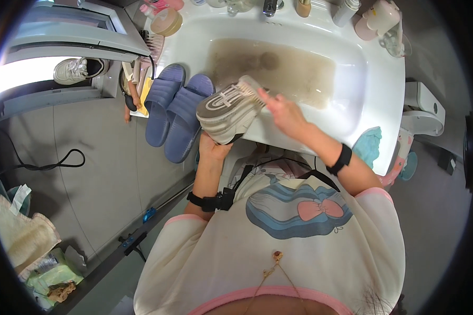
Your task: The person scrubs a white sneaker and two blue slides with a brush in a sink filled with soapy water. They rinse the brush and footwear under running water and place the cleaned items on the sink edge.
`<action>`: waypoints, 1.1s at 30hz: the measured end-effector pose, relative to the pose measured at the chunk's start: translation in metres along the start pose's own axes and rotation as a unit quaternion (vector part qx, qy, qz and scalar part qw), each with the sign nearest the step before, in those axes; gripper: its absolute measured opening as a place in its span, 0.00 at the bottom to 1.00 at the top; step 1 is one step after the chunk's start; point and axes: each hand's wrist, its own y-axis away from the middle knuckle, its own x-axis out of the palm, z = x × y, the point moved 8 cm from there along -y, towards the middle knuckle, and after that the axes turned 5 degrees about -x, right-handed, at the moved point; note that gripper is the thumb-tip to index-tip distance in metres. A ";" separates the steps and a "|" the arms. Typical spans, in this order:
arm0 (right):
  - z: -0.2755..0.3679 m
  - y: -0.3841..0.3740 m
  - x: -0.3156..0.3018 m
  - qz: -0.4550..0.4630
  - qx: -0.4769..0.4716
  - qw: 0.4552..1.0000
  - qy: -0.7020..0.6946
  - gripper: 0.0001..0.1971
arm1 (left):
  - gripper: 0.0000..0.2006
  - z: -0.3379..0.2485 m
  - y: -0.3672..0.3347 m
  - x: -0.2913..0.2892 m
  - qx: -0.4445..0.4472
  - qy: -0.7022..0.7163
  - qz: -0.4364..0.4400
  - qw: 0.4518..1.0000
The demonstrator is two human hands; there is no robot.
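Over the sink's near left edge, a white sneaker point(223, 123) is held tilted, its grey-and-white patterned sole turned upward. Underneath it, my left hand point(214, 149) grips the shoe from below, with part of the fingers hidden behind it. My right hand point(286, 115) is closed around the handle of a small pale brush point(248, 84). The bristles press against the far right end of the sole. Behind the shoe, cloudy brown water point(294, 73) lies in the white sink point(352, 94).
Two blue slide sandals point(183, 123) rest on the sink's left rim, right beside the shoe. Another white sneaker point(79, 71) sits on the washing machine's ledge at left. A teal cloth point(368, 146) hangs at the right rim. Toiletries and a faucet point(269, 7) line the back.
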 end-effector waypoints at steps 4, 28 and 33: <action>-0.115 -0.017 0.021 0.041 0.070 0.994 0.072 0.25 | 0.18 0.003 0.000 0.003 0.004 0.033 -0.026 0.999; -0.108 -0.033 0.003 -0.079 0.143 0.985 0.051 0.23 | 0.18 0.006 0.007 0.010 0.089 -0.022 -0.178 0.980; -0.142 -0.030 0.010 -0.081 0.206 0.975 -0.013 0.23 | 0.19 0.001 -0.001 0.004 0.090 0.001 -0.190 0.978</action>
